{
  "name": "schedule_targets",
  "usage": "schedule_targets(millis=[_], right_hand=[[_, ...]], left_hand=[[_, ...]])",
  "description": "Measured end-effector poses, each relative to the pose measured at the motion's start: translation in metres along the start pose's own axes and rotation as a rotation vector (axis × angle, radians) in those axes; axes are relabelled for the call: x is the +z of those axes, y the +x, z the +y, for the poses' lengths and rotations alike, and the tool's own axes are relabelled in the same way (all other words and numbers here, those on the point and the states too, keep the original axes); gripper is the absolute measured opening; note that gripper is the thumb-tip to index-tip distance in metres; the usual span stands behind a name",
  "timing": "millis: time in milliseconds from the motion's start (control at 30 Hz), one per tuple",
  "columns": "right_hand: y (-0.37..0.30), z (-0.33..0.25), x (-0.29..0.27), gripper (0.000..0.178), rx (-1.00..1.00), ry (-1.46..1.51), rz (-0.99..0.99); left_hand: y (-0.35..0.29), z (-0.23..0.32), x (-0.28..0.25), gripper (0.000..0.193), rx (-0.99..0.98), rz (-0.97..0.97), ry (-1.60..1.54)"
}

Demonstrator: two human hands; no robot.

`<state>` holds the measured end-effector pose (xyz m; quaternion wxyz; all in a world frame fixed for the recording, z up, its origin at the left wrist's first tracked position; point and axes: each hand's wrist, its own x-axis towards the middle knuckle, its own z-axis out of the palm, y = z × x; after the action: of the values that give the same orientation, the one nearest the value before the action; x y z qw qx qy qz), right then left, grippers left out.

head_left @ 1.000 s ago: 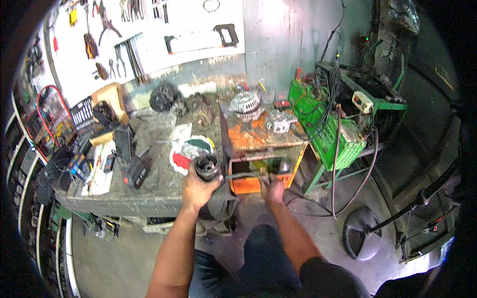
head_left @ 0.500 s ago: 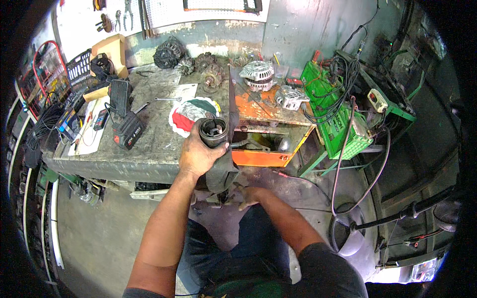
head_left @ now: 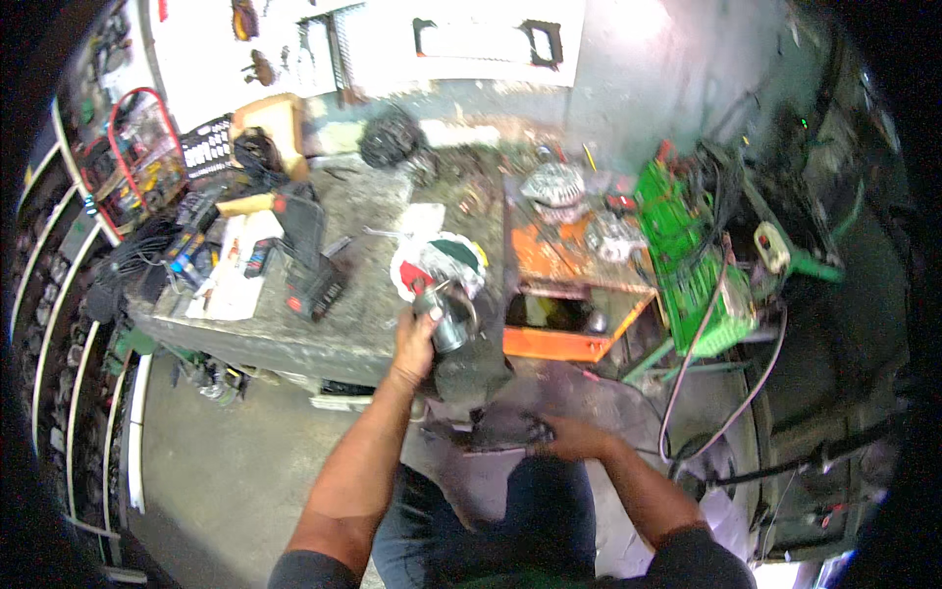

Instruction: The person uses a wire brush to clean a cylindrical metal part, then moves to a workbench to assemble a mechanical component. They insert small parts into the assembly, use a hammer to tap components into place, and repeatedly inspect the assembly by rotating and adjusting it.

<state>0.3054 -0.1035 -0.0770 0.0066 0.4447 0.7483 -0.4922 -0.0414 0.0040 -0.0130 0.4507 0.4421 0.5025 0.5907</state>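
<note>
My left hand (head_left: 416,344) is closed around a dark cylindrical metal housing (head_left: 451,320), thumb along its side. The housing is tilted above the bench's front edge, by a round red, white and green cloth-like piece (head_left: 432,263). Lower and to the right, in front of my knees, my right hand (head_left: 564,438) reaches inward beside a dark object (head_left: 502,430) whose kind I cannot make out. Motion blur smears the right fingers, so their grip on that object cannot be told.
A grey-topped workbench (head_left: 343,280) holds a black cordless power tool (head_left: 312,265) and a dark alternator (head_left: 391,137). Right of it, a silver alternator (head_left: 554,188) sits on an orange cabinet (head_left: 549,344). Beyond are a green machine (head_left: 687,265) and looping cables (head_left: 731,422).
The housing has tipped from open end up to showing its side. My right hand has moved to the dark object low in front of me. The whole view has shifted.
</note>
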Motion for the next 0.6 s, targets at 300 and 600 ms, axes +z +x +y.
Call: schedule_targets(millis=[300, 600], right_hand=[[-0.091, -0.131, 0.042, 0.088, 0.127, -0.216, -0.353], [-0.154, -0.252, -0.037, 0.110, 0.291, -0.459, -0.625]], left_hand=[[-0.096, 0.143, -0.031, 0.079, -0.678, 0.122, -1.092], [-0.248, 0.405, -0.138, 0.079, -0.559, 0.444, -1.561]])
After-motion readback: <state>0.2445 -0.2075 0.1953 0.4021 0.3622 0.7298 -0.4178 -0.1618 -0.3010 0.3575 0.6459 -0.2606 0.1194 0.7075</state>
